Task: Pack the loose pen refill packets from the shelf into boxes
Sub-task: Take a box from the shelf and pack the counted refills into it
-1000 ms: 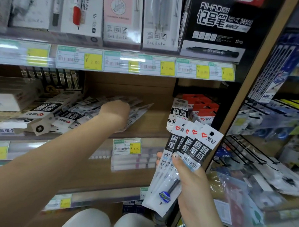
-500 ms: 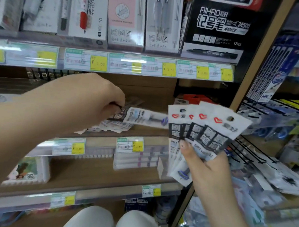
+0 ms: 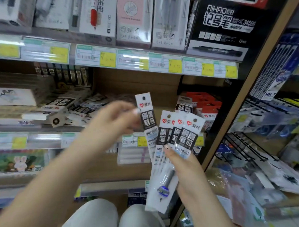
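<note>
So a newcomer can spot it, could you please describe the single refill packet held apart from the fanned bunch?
In front of the wooden shelf, two hands are raised. The right hand holds a fan of refill packets; the left hand pinches a single packet just left of it. That one stands alone and reaches higher, its punched white header above the others.

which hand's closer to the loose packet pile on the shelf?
Left. The left hand, pinching one packet, is just in front of the pile; the right hand holds a fan of packets lower, farther right.
</note>
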